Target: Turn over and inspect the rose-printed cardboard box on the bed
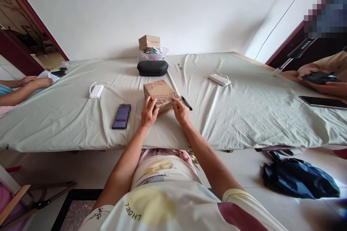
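Note:
A brown cardboard box (159, 89) with dark scribbled loops on its top and front sits on the cloth in front of me. My left hand (149, 113) grips its left front edge, fingers bent over the side and front. At the right front corner my right hand (181, 111) has its thumb and forefinger pressed together on the box; its other fingers are curled under. A black marker (187, 103) lies just beyond that hand, partly hidden by it. Behind the box rests a black zip case (152, 68).
A phone (121, 117) lies to the left. White ribbed devices with straps, one left (97, 91) and one right (219, 79), lie on the cloth. At the back, a plastic tub (154, 55) carries a small carton (149, 42). Other people's hands show at both table ends.

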Tool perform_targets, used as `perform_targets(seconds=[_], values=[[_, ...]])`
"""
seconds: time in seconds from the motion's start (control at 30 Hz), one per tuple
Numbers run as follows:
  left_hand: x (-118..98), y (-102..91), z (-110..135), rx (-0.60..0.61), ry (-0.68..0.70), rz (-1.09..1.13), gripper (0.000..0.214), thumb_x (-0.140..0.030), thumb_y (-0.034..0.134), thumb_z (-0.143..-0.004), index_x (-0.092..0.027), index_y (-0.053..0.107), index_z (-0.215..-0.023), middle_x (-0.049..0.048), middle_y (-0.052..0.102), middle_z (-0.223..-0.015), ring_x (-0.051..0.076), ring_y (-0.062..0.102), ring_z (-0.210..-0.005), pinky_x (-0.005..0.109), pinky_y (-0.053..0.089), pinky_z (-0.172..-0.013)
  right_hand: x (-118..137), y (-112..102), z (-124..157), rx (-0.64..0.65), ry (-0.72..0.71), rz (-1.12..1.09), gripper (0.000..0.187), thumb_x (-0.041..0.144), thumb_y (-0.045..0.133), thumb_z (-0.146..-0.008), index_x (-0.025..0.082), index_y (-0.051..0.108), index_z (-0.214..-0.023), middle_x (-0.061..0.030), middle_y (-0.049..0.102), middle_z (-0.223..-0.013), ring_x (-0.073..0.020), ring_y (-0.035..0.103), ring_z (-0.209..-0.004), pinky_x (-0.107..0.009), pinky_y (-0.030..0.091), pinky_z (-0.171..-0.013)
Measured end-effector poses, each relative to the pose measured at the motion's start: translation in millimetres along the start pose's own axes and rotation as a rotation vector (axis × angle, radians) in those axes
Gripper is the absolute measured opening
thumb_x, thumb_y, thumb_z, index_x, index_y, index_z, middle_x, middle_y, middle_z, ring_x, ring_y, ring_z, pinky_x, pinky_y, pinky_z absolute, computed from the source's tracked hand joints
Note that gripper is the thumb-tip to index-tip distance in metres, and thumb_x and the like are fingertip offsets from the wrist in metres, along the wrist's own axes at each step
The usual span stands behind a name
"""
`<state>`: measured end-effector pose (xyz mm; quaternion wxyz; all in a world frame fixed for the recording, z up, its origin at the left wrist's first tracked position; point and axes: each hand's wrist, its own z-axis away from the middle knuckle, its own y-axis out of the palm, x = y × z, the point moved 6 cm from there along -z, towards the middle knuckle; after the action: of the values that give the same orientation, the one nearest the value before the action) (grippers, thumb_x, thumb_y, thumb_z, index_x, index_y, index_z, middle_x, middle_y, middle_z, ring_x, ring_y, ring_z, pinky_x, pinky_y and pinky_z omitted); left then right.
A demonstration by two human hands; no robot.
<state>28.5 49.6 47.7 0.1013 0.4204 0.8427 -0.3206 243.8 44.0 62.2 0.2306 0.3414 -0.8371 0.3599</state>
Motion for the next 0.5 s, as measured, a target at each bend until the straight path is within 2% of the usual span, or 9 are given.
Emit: perform_targets(seconds=[0.07, 0.13, 0.2, 0.33, 0.43, 0.5], values=[[4, 1.0, 0, -0.01, -0.026, 0.032, 0.052, -0.051, 0.045, -0.106, -0.021, 0.059, -0.147, 0.0163, 0.048, -0.162, 0.029, 0.047, -0.151, 0.046, 0.04, -0.126, -14, -9, -5, -0.055, 0.11, 0.019, 0.052, 0.054, 0.043, -0.104, 0.021, 0.071, -0.133, -0.0028, 0.073, -0.078, -0.0192, 0.068, -0.071, -0.033, 0.056, -0.077], [8, 2.0, -1, -0.007, -0.044, 0.073, 0.053, -0.051, 0.044, -0.106, -0.022, 0.058, -0.148, 0.0159, 0.051, -0.16, 0.028, 0.048, -0.151, 0.046, 0.038, -0.127, -24, -13, -8, -0.08, 0.192, 0.029, 0.055, 0.058, 0.046, -0.101, 0.021, 0.067, -0.136, -0.0001, 0.07, -0.074, -0.0179, 0.064, -0.068, -0.032, 0.053, -0.074], [11, 1.5, -1, -0.013, -0.054, 0.111, 0.054, -0.051, 0.044, -0.106, -0.021, 0.057, -0.149, 0.0162, 0.052, -0.158, 0.028, 0.047, -0.151, 0.046, 0.037, -0.128, -27, -13, -9, -0.06, 0.232, 0.045, 0.057, 0.061, 0.049, -0.099, 0.019, 0.067, -0.134, -0.0019, 0.071, -0.079, -0.0188, 0.065, -0.073, -0.032, 0.051, -0.075], [16, -5.8, -1, -0.07, -0.102, 0.171, 0.057, -0.054, 0.038, -0.107, -0.018, 0.055, -0.148, 0.0183, 0.057, -0.153, 0.028, 0.05, -0.148, 0.047, 0.037, -0.128, -28, -2, -8, 0.071, 0.238, 0.091, 0.054, 0.063, 0.046, -0.1, 0.019, 0.074, -0.113, -0.0096, 0.075, -0.097, -0.022, 0.069, -0.082, -0.034, 0.051, -0.077], [26, -7.5, 1, -0.054, -0.243, 0.257, 0.057, -0.054, 0.039, -0.107, -0.019, 0.049, -0.151, 0.0182, 0.059, -0.151, 0.028, 0.059, -0.139, 0.046, 0.049, -0.118, -33, 5, -6, 0.116, 0.252, 0.053, 0.052, 0.064, 0.049, -0.099, 0.021, 0.073, -0.116, -0.0103, 0.076, -0.105, -0.0221, 0.07, -0.083, -0.035, 0.053, -0.078], [34, -3.9, 3, -0.011, -0.357, 0.342, 0.057, -0.052, 0.039, -0.107, -0.02, 0.045, -0.153, 0.0183, 0.058, -0.152, 0.027, 0.065, -0.131, 0.042, 0.059, -0.104, -35, 8, -7, 0.118, 0.241, -0.024, 0.054, 0.067, 0.05, -0.097, 0.021, 0.07, -0.119, -0.0092, 0.076, -0.098, -0.0232, 0.071, -0.082, -0.037, 0.055, -0.079]])
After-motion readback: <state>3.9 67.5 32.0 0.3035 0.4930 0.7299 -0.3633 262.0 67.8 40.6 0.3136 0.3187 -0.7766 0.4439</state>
